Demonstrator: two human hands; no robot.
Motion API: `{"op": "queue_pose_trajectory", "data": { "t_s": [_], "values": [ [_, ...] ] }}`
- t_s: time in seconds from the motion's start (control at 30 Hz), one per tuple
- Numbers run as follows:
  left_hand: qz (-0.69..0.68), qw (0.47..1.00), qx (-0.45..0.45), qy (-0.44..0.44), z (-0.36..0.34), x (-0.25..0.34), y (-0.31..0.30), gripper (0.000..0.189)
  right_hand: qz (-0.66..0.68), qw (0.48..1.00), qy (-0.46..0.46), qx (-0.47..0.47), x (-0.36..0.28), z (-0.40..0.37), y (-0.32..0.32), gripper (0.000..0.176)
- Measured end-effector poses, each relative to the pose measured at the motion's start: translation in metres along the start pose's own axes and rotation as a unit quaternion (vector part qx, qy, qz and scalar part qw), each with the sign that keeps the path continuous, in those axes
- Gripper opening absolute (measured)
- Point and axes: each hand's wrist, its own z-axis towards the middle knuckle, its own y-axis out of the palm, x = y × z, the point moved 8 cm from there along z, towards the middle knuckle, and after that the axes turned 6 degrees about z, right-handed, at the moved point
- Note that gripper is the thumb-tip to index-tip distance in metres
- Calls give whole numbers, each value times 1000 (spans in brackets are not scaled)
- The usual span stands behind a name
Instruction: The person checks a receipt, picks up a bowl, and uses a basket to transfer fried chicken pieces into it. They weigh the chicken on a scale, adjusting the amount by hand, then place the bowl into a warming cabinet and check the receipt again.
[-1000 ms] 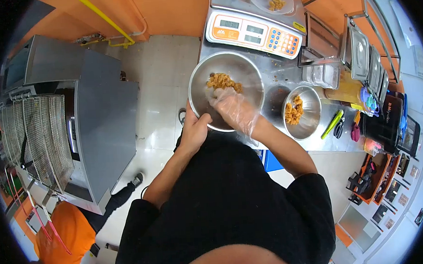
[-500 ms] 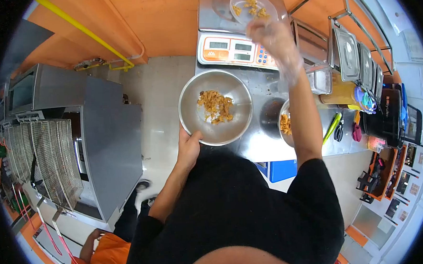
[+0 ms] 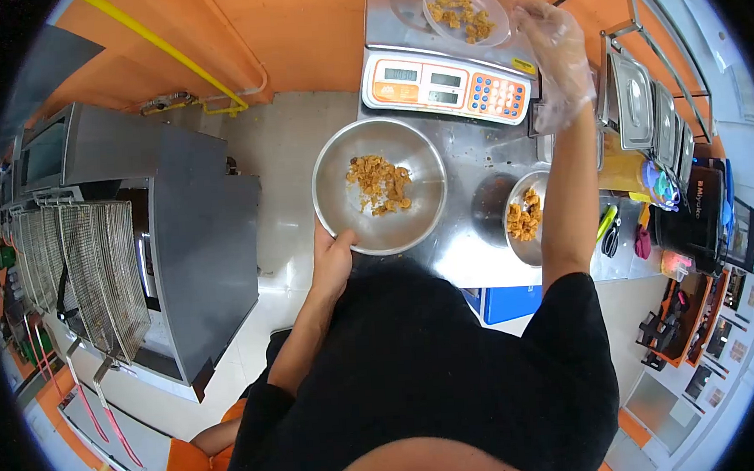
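Observation:
My left hand is closed on the near rim of a large steel mixing bowl, thumb over the edge. Crispy brown fried pieces lie in the bottom of that bowl. My right hand, in a clear plastic glove, is at the right side of a translucent plastic bowl; its fingers are loosely bent and no food shows in them. Similar fried pieces sit in the plastic bowl, which rests on a digital scale. A smaller steel bowl holds more pieces, partly behind my right forearm.
An orange wall rises behind the steel counter. On the right are lidded steel pans, scissors and a black appliance. Wire fryer baskets hang at left; a person in an orange shirt is behind me.
My right hand has moved right, from above the plastic bowl to its side. More pieces now show in that bowl. My left hand keeps its hold on the mixing bowl.

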Motion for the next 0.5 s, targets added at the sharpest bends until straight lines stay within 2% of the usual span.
{"op": "queue_pose_trajectory", "data": {
  "t_s": [0.03, 0.1, 0.23, 0.3, 0.33, 0.37, 0.43, 0.5],
  "values": [
    [0, 1000, 2, -4, 0, -2, 0, 75, 1, 1000, 3, -3, -13, -14, -1, 31],
    [20, 1000, 9, -11, -1, -7, 0, 74, -117, 993, -15, -13, -39, -44, 5, 30],
    [15, 1000, -11, -17, -8, -4, 9, 74, -32, 997, 37, -56, -48, -107, 36, 24],
    [14, 1000, -9, -8, -9, -1, 10, 73, -13, 987, 104, -121, -53, -139, 65, 19],
    [12, 1000, -11, 3, -9, 2, 12, 73, -57, 985, 86, -142, -58, -153, 82, 16],
    [13, 1000, -13, 3, -10, 3, 13, 73, -93, 976, -17, -196, -68, -164, 100, 15],
    [17, 1000, -8, -6, -11, 3, 12, 71, -122, 947, -110, -275, -55, -193, 139, 14],
    [11, 1000, -7, -24, -15, 5, 13, 69, -158, 913, -127, -354, -42, -223, 175, 10]
  ]
}}
